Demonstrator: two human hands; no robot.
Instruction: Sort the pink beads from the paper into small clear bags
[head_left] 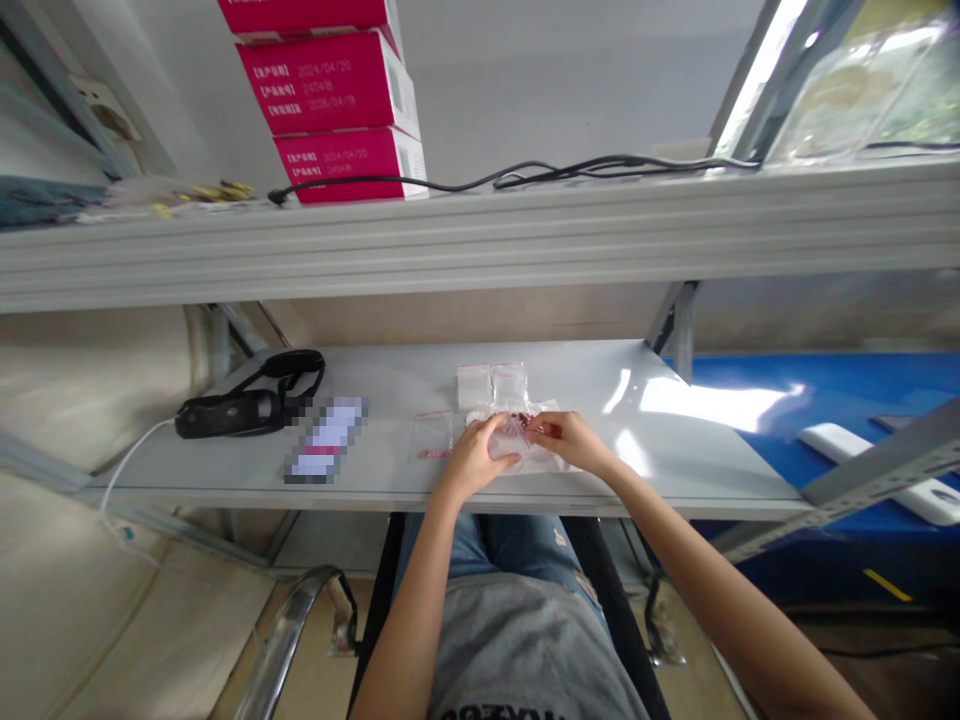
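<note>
My left hand (478, 458) is closed on the edge of a small clear zip bag (508, 436), its thumb pointing right along the plastic. At the bag's right side, the fingertips of my right hand (568, 438) are pinched together by some small dark red pieces (524, 421); whether they grip a piece or the plastic is hidden. Behind my hands lie two flat clear zip bags (474, 386) with red seal lines. Left of my left hand, another clear zip bag (433, 432) has a small pink-red strip near its bottom edge.
A black head-strap device (232, 412) with a white cable and a blurred-out phone (328, 440) lie on the table's left. Above runs a grey shelf (480, 240) carrying red boxes (330, 85) and a black cable (600, 165). A white device (877, 470) rests on a blue surface at right.
</note>
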